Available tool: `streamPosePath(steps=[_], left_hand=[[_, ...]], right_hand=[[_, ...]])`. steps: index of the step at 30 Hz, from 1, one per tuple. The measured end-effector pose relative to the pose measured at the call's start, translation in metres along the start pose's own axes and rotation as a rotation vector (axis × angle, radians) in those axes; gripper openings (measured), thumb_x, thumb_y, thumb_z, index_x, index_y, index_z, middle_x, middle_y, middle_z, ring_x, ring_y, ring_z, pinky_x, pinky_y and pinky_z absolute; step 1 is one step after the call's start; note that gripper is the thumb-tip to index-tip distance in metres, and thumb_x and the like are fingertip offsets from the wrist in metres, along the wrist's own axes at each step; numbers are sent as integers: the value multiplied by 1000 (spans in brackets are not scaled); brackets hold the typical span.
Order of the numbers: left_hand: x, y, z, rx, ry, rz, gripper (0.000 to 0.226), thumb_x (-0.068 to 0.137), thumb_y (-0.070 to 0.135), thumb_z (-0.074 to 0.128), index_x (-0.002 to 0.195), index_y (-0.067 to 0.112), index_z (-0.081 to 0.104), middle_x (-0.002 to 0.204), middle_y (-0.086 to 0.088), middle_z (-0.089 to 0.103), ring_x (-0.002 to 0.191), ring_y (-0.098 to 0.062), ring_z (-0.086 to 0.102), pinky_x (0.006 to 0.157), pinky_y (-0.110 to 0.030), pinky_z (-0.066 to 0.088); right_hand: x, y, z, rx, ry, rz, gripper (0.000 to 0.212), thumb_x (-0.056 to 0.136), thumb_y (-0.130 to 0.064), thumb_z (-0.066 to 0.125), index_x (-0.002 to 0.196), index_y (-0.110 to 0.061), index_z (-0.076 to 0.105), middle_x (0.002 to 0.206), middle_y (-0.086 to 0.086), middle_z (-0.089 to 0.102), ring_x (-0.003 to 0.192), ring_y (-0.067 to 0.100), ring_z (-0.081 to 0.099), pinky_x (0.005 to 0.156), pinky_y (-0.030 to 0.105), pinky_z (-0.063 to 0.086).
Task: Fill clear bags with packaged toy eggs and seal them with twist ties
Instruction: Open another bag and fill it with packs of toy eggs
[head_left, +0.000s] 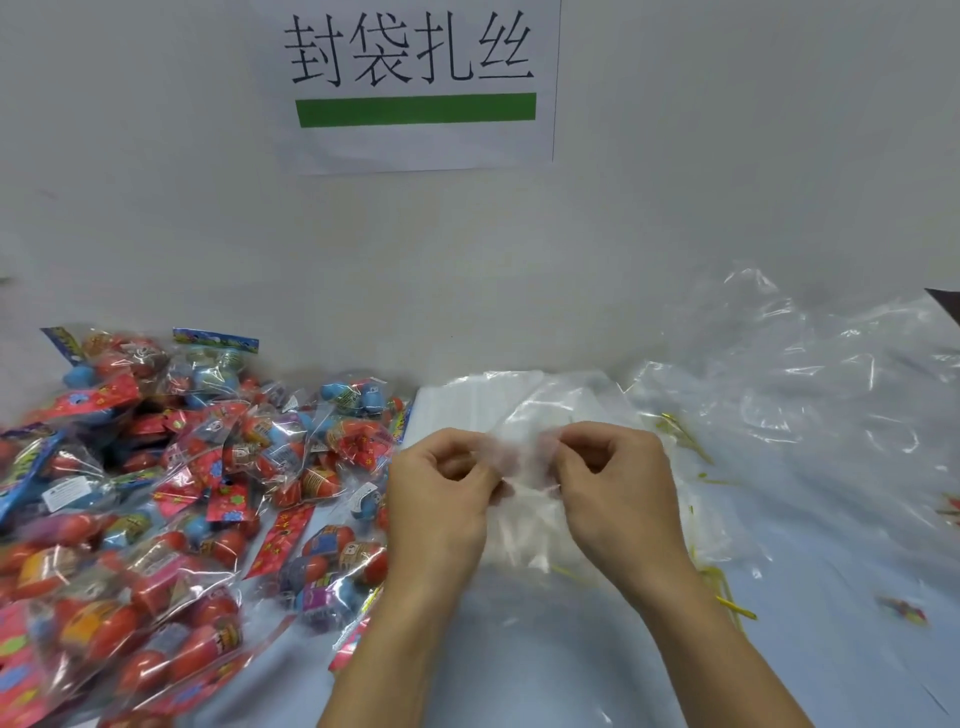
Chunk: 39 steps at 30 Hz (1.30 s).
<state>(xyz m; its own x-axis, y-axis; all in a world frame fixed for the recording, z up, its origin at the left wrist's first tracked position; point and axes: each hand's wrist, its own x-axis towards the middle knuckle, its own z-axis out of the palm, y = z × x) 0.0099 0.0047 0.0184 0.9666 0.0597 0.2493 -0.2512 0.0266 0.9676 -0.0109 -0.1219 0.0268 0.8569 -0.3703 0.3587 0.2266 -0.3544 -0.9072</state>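
Bag-opening step. Left hand (441, 488) and right hand (613, 483) each pinch the clear bag (524, 467) mouth. Next, likely: spread it, then reach the egg packs (208, 467) along the table's left edge.

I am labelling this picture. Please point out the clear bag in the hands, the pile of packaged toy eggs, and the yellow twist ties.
clear bag (524, 457), head view, crumpled mouth between hands
packaged toy eggs (156, 493), head view, pile's middle
yellow twist ties (735, 607), head view, one loose tie

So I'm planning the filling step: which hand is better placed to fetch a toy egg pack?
Left. The left hand is beside the toy egg packs, while the right hand, also pinching the clear bag, is farther away.
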Motion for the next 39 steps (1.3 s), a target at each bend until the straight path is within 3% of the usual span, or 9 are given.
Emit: streamPosePath(steps=[5,8,14,19,26,29,33,36,39], left_hand=[[13,-2,-23,86,341,16,23,82,-3,73,71,17,72,65,0,73,58,-11,68,52,-18,50],[13,-3,-24,176,454,83,21,86,6,72,74,22,68,70,5,69,72,-15,67,58,-17,47],[7,-2,-9,-23,152,-16,19,87,10,71,94,18,56,89,-4,69,84,-22,70,71,-37,58],[0,2,-1,163,29,180,31,80,4,78,71,14,50,61,12,50,56,0,47,55,-12,40],[0,7,-7,463,507,572,45,68,-24,54,66,19,42,66,4,42,61,-2,38,58,-12,32],[-1,5,-2,388,347,528,37,79,-16,57,89,19,50,92,1,53,88,6,51,74,-4,39],[-5,-2,3,243,-58,263,56,83,5,70,121,36,43,116,12,55,102,0,57,78,-16,51],[-5,-5,6,222,-96,202,60,81,17,71,128,38,41,117,17,55,100,0,59,78,-21,54],[-3,-7,10,206,-10,183,41,88,9,68,117,33,52,99,10,63,86,-3,61,69,-16,50]], right_hand=[[15,11,-29,-149,364,32,25,91,-5,63,75,-24,65,68,-13,66,70,10,65,61,6,40],[16,13,-30,-82,308,57,18,94,-7,61,84,-20,67,74,-7,68,72,10,65,66,22,48],[4,3,-17,144,-18,151,13,90,-17,61,98,-27,59,99,-1,67,91,17,68,78,37,54],[-2,3,-8,30,-225,86,49,81,-13,73,121,-36,53,98,-9,68,75,-4,63,66,7,46],[8,6,-18,-135,409,-53,34,73,8,60,84,-24,59,70,-7,53,67,11,52,58,14,37],[10,9,-18,-125,387,-26,26,79,3,59,87,-21,57,82,-10,57,80,23,55,69,31,37],[7,9,-9,-75,293,-15,17,84,0,57,88,-17,56,82,-6,60,79,19,56,64,22,39],[4,7,-6,-11,219,-31,23,82,3,59,85,-20,53,81,-3,58,65,2,53,57,10,41],[1,4,0,22,65,-33,30,80,4,67,85,-22,52,78,-10,54,56,3,48,53,14,41]])
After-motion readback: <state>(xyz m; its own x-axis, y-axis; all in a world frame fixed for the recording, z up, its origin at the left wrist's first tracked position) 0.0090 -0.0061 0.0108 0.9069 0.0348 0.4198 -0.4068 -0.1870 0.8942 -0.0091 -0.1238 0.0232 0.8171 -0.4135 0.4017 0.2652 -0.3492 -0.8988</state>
